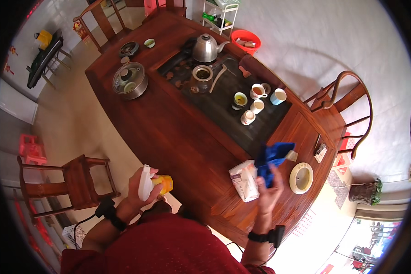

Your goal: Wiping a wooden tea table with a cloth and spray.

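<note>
My left hand (pixel 137 188) grips a spray bottle (pixel 150 184) with a white trigger head and a yellow body, off the near left edge of the wooden tea table (pixel 157 126). Over the table's right part, my right hand (pixel 272 190) holds a blue cloth (pixel 274 157), slightly blurred. Just left of that hand lies a white soft pack of tissues (pixel 245 181). A round, pale ashtray (pixel 301 178) sits to its right. Part of the cloth is hidden behind my fingers.
The dark tea tray (pixel 222 120) bears a steel kettle (pixel 205 49), a teapot (pixel 202 77) and several cups (pixel 257 107). A glass-lidded steel pot (pixel 130 80) stands left. Wooden chairs (pixel 77 181) surround the table, and a red bin (pixel 246 39) is behind it.
</note>
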A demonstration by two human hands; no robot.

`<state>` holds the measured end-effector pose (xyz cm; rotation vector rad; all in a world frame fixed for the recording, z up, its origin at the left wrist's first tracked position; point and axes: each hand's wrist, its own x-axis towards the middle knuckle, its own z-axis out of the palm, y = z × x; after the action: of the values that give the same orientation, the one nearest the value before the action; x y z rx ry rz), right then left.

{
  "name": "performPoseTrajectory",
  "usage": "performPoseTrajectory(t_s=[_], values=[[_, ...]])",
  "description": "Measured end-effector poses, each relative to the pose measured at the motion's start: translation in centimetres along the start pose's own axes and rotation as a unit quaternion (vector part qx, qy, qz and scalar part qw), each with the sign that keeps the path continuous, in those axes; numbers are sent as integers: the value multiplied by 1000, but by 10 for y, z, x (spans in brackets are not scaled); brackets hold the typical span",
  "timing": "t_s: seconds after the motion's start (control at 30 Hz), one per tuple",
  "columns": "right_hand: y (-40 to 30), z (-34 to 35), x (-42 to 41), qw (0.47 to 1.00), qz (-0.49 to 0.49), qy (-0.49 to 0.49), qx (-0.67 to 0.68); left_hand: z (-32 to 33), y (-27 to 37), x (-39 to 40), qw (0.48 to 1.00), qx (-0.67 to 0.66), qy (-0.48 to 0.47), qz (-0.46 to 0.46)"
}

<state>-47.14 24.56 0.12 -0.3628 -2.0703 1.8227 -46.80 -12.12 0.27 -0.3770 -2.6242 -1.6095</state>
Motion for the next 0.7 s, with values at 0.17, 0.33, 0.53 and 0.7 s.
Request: performPoseTrajectory(t_s=[0.17, 0.33, 0.53, 0.7], values=[[76, 101, -83, 862, -159, -246, -414, -53, -10, -42, 996, 25, 84, -15], [138, 189, -92, 838, -83, -81, -533, -116, -47, -123, 980, 63, 176, -74], [136, 323, 54, 866, -146, -46, -476, -168, -67, -182, 967, 64, 179, -171], [113, 429, 23, 881, -155, -222, -387, -200, -83, -187, 971, 27, 180, -155]])
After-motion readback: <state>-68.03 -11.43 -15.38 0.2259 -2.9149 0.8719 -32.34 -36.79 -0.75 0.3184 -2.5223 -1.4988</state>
